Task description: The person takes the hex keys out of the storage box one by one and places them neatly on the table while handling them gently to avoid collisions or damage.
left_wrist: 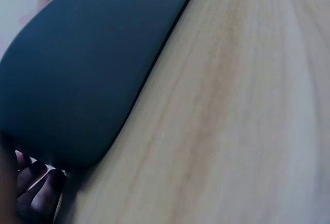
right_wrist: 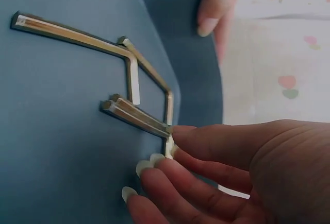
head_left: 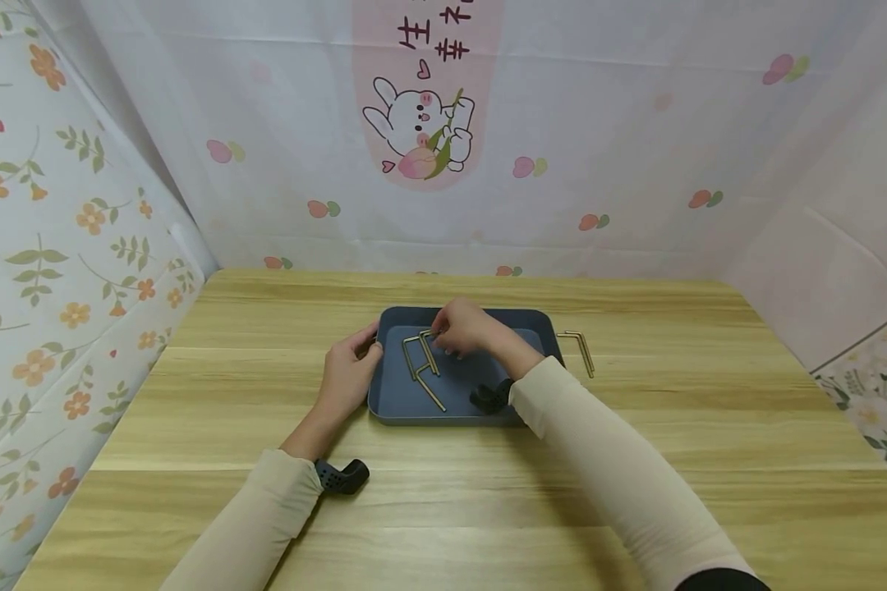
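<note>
1. The tray (head_left: 414, 420) is blue-grey, smooth and dull, a box shape with round corners and low walls, and it sits flat near the middle of the table (head_left: 429, 509)
2. The left hand (head_left: 347, 373) grips the tray's left wall, with its thumb over the rim and its other fingers on the outside
3. The right hand (head_left: 464, 328) reaches into the tray and pinches a pair of bent bars (right_wrist: 136, 116) near their bend, with the thumb on top and the other fingers curled below
4. That pair lies side by side, shiny gold metal with flat sides and blunt ends, and the bars slope across the tray floor
5. Just beside them is a single bent bar (right_wrist: 77, 35), shaped like a letter L, with a long leg and a short leg
6. Another L-shaped bar (right_wrist: 147, 65) lies close to it, near the left wall of the tray, gold and hard-edged too
7. Outside the tray, just past its right wall, more bent gold bars (head_left: 586, 355) lie close together on the table
8. The table is yellow-brown with long wavy wood stripes
9. Soft cream sleeves (head_left: 606, 468) cover both arms, and behind the table hangs a pale cloth (head_left: 621, 123) with a bunny drawing (head_left: 421, 123) and little fruit shapes
</note>
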The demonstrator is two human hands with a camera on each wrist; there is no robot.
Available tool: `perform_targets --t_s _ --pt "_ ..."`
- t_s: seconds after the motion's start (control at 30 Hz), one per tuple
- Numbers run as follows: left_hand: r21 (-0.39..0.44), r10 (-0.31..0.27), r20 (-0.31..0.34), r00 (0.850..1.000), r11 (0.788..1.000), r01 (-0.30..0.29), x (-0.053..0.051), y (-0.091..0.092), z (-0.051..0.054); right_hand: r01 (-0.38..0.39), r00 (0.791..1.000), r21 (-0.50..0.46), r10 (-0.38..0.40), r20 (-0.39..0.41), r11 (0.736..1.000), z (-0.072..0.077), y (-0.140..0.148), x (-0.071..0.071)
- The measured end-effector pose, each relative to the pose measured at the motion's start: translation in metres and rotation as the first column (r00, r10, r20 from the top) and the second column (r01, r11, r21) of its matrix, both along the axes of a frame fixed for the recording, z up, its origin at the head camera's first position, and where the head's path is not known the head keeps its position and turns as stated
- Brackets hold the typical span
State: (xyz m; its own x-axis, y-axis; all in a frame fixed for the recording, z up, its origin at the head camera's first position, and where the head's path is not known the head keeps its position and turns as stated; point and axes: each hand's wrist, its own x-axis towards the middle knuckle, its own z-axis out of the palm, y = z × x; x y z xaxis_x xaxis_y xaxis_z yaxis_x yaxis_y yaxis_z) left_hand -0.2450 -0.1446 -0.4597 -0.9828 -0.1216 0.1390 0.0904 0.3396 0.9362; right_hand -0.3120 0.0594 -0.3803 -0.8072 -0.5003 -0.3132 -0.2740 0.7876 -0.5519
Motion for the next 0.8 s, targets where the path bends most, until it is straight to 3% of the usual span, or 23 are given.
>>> perform_targets --t_s 0.43,0.8 --pt "-0.010 0.012 0.003 1.000 1.000 -0.012 0.000 0.000 0.000 -0.037 0.995 0.075 0.044 -0.094 0.996 -0.009 -0.010 -0.001" --pt "0.010 -0.018 0.002 1.000 1.000 0.018 0.001 -0.001 0.000 0.020 0.990 0.155 0.002 -0.138 0.988 -0.008 -0.020 0.002"
